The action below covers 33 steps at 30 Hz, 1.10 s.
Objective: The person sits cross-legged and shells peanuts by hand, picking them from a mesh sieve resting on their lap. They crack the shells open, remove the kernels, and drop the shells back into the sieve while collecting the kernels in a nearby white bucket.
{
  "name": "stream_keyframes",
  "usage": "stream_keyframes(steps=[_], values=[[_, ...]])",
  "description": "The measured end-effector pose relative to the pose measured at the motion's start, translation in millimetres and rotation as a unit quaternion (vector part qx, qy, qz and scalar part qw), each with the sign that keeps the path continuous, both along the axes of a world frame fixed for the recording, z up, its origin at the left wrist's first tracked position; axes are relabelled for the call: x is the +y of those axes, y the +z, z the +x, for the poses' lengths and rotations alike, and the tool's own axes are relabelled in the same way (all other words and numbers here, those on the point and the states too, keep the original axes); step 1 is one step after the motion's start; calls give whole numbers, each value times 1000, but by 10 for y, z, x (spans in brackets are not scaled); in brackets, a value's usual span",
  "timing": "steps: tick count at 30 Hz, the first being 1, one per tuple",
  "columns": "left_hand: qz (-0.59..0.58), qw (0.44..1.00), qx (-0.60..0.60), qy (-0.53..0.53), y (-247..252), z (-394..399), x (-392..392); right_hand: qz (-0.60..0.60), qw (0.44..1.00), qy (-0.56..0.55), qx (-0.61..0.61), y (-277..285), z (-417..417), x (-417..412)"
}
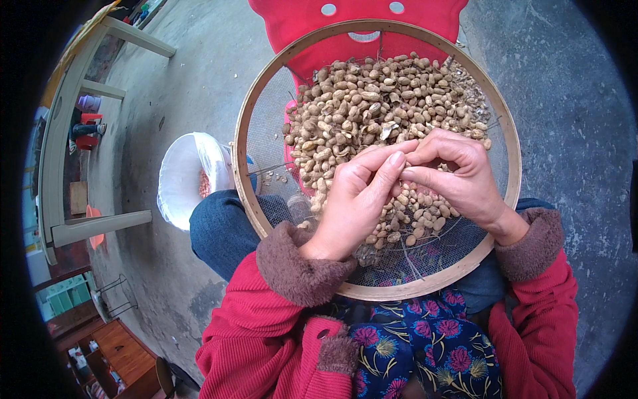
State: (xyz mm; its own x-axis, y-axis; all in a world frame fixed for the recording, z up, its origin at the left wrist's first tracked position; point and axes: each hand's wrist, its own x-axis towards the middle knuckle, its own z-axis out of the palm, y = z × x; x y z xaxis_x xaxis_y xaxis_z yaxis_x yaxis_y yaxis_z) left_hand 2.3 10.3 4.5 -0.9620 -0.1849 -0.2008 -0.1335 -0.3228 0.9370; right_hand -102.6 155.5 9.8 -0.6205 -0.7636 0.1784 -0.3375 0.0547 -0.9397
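Observation:
A round wooden-rimmed mesh sieve rests across my knees and a red plastic chair. Unshelled peanuts fill much of its mesh, with broken shells among them. Over the near part of the pile, my left hand and my right hand meet with fingertips pinched together. Whatever small thing lies between the fingertips is mostly hidden; it may be a peanut. Left of the sieve, a white bucket lined with a plastic bag holds pinkish shelled peanuts.
Shell debris lies toward the sieve's right side. On the concrete floor at the far left stands a pale wooden table or bench frame. A wooden cabinet with open compartments is at the lower left, near a wire rack.

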Motion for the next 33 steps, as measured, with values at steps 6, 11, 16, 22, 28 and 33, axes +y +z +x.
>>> stream_keyframes(steps=[6,11,16,22,28,33], values=[[86,996,-5,-24,-43,4,-34,-38,977,14,-211,-60,-23,28],[192,981,-21,-27,20,-36,-51,-40,932,7,-360,0,-35,48],[208,977,-36,-20,23,-27,-79,-36,917,22,-396,39,-35,49],[148,988,-34,25,-11,-29,-54,-33,934,12,-355,19,-18,56],[165,984,-43,47,-45,-18,-78,-41,997,-12,-64,36,-9,12],[313,949,-46,6,-69,-25,-87,-9,974,-23,224,138,-1,-25]])
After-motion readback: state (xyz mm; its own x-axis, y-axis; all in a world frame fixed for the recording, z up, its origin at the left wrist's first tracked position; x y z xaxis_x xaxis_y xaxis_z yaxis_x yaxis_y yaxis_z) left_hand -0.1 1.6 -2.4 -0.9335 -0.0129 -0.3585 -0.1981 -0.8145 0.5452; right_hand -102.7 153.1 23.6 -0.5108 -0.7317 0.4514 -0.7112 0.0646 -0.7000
